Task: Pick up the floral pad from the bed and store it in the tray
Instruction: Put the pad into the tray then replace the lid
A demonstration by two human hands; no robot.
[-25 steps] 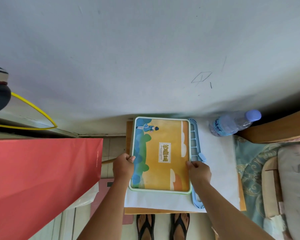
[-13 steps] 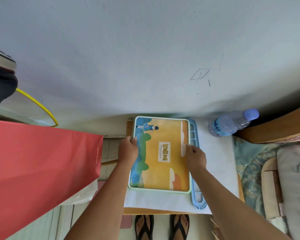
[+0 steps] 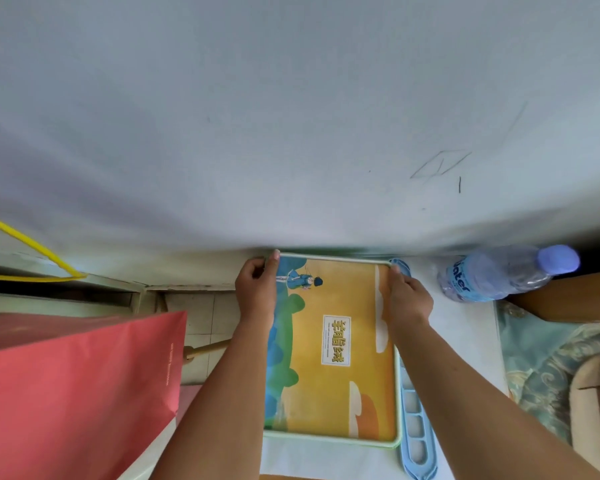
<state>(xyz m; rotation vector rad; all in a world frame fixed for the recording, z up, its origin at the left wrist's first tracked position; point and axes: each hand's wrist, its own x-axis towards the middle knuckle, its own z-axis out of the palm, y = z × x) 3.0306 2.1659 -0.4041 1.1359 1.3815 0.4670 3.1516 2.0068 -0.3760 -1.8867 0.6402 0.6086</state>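
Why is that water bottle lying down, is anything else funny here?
The water bottle lies on its side beside the tray, capped, nothing spilled. A blue slotted piece sticks out from under the tray's right edge. There are pencil scribbles on the wall. Nothing looks broken.

A clear water bottle (image 3: 499, 277) with a blue cap is lying on its side at the tabletop's (image 3: 461, 341) far right corner. A blue slotted rack (image 3: 417, 441) is sitting along the right — partly covered. A red paper bag (image 3: 73, 393) is standing off the left edge, yellow tubing (image 3: 32, 244) curving beyond it.
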